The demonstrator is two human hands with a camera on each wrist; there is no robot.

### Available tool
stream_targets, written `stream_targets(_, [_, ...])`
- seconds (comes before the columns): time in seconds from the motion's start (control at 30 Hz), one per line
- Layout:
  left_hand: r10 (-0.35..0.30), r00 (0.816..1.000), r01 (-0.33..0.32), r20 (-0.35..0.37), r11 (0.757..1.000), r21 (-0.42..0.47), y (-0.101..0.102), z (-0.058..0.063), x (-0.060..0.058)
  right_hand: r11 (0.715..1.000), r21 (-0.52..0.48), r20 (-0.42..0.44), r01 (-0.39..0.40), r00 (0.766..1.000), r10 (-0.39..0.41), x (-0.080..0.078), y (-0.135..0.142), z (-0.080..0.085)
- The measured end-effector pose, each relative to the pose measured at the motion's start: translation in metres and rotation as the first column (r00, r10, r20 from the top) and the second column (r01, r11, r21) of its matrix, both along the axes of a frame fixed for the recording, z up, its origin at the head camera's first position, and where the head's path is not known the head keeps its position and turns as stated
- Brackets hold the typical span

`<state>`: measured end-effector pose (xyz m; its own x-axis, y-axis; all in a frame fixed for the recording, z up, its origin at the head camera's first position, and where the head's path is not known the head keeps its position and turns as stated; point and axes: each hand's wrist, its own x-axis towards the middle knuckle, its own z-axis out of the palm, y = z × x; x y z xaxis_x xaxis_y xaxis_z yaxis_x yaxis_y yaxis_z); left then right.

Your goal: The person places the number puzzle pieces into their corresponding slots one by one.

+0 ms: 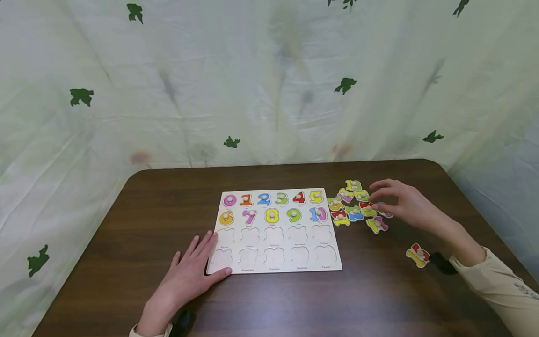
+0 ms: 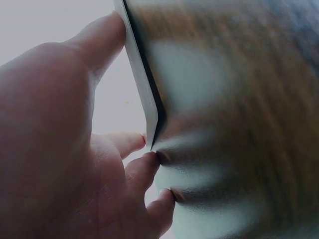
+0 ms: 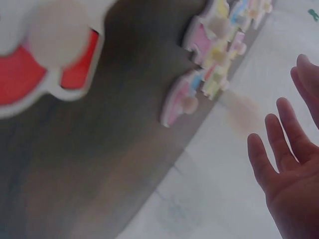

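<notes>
Fingers of the right hand are released and loosely bent, over the right side of a cluster of number pieces; in the right wrist view they spread apart from one another, well apart from the pieces. Fingers of the left hand are released too, lying nearly straight at the left edge of a white board, with the thumb on its front edge near the lower left corner.

Beside the board's right edge, the cluster lies on the desk, its knobbed pieces close together: a yellow thirteen at the far end, a red and yellow piece next to the board, a yellow and purple piece at the near end. A lone piece in yellow and red lies nearer the person, apart from the cluster and just beside a dark object under the right wrist.

On the board, zero to five fill the top row and six to ten the second, in many colours; the two nearer rows are shaped recesses with small words printed beneath. Both arms end in pale sleeves, the right sleeve showing more. Dark brown wood grain covers the desk, whose far corners are rounded. Behind it hangs a pale cloth with scattered dark green shapes and faint, blurred plant forms
</notes>
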<state>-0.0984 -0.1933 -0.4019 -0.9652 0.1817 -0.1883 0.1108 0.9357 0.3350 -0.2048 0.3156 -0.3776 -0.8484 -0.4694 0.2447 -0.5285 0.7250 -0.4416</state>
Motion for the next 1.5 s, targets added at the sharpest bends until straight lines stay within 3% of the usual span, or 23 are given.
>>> stream_targets(0.2, [0.006, 1.0, -0.006, 0.013, 1.0, 0.006, 0.0, -0.001, 0.0, 1.0, 0.003, 0.097, 0.029, 0.995, -0.029, 0.0, -0.007, -0.014])
stream_targets(0.4, [0.007, 1.0, -0.007, 0.023, 1.0, 0.004, 0.0, -0.001, -0.001, 1.0, -0.002, 0.164, -0.031, 0.986, 0.031, -0.005, -0.02, -0.026])
stream_targets(0.87, [0.005, 1.0, -0.005, 0.027, 1.0, -0.007, 0.001, 0.001, -0.001, 0.976, 0.049, 0.107, -0.212, 0.973, 0.205, -0.023, -0.054, -0.035])
stream_targets(1.07, [0.013, 0.999, -0.013, 0.037, 1.0, 0.002, 0.0, -0.001, -0.002, 0.971, 0.072, 0.121, -0.227, 0.969, 0.217, -0.025, -0.057, -0.035])
stream_targets(1.23, [0.014, 0.999, -0.015, 0.037, 1.0, 0.001, 0.0, -0.003, -0.002, 0.967, 0.088, 0.075, -0.24, 0.969, 0.234, -0.026, -0.057, -0.035])
stream_targets(1.5, [0.005, 1.0, -0.005, 0.019, 1.0, -0.006, 0.0, 0.0, -0.001, 0.981, 0.052, 0.052, -0.187, 0.981, 0.184, -0.021, -0.05, -0.03])
